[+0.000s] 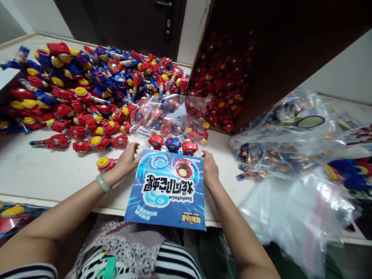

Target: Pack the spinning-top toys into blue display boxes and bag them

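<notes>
A blue printed toy box (pixel 168 186), its lettering upside down to me, lies at the table's front edge. Three toy spinning-top launchers, red (pixel 156 141), blue (pixel 173 144) and red (pixel 190 147), show in a row along its far end. Beyond them spreads a clear plastic bag (pixel 171 112). At the box's far left corner, my left hand (pixel 128 157) has its fingers curled on the bag's edge. My right hand (pixel 210 166) is closed at the opposite corner, by the bag's other side; its fingertips are partly hidden.
A large heap of red and blue toy launchers (pixel 87 89) covers the table's back left. A dark open carton (pixel 261 50) holding more red toys (pixel 221 85) leans at the back. On the right lie filled clear bags (pixel 285 143) and a pile of clear plastic bags (pixel 293 209).
</notes>
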Tool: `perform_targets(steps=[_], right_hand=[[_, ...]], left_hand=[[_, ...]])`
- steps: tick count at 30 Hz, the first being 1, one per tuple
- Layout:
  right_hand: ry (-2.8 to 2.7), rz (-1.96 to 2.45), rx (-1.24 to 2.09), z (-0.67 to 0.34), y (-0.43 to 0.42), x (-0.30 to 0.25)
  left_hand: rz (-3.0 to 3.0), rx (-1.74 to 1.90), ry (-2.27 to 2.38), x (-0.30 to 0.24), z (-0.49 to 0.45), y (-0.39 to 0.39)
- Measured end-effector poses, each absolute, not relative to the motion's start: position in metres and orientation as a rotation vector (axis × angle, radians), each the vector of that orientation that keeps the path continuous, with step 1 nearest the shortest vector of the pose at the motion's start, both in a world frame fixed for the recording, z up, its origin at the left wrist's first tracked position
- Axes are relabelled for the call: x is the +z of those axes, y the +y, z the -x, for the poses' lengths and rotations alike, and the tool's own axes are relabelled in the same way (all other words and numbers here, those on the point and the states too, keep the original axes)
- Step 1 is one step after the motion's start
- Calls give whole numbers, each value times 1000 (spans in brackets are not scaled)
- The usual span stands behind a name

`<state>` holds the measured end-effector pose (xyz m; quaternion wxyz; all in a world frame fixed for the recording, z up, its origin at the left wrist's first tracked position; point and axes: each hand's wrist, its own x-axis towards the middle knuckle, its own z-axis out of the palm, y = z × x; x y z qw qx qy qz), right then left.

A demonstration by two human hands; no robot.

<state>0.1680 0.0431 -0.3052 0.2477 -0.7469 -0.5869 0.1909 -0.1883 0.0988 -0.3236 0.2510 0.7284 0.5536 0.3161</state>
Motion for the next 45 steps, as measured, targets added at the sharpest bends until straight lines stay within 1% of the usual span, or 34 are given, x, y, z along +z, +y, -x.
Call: perform_targets(steps=[2, 3, 6, 8, 11, 14, 18, 23, 27, 32, 36, 39, 42, 45], right_hand=[[-1706, 1956, 335, -169, 60, -300], [-1729, 1932, 308, -169, 70, -299], [-1666, 1956, 358, -173, 99, -298], [-1669, 1954, 405, -178, 108, -296], [-1819, 1877, 584, -186, 103, -290], [-1979, 1927, 699, -187, 86, -286], [-1779, 2056, 563, -178, 80, -291], [-1531, 1983, 409, -174, 98, -300], [-1375, 1872, 388, -162, 97, -305], [-1201, 1540, 269, -144, 66, -309], [-1315, 1330, 74, -143, 31, -312], [-1457, 1311, -42, -146, 5, -316], [-1546, 1318, -113, -148, -18, -322], [-1613, 1251, -130, -149, -37, -328]], left_hand=[[-2078, 917, 1539, -317, 183, 112], [-2088, 903, 1545, -314, 179, 121], [-1980, 831, 1599, -306, 166, 146], [-1922, 848, 1605, -301, 160, 159], [-1989, 899, 1503, -295, 158, 172], [-2084, 825, 1391, -294, 162, 184], [-2160, 673, 1277, -297, 169, 198], [-2025, 857, 1360, -294, 159, 202], [-1910, 985, 1376, -286, 149, 186], [-2068, 1231, 1269, -283, 161, 142], [-2287, 1377, 1060, -284, 179, 114], [-2480, 1473, 876, -286, 191, 100], [-2574, 1426, 801, -291, 199, 82], [-2540, 1413, 805, -298, 203, 57]])
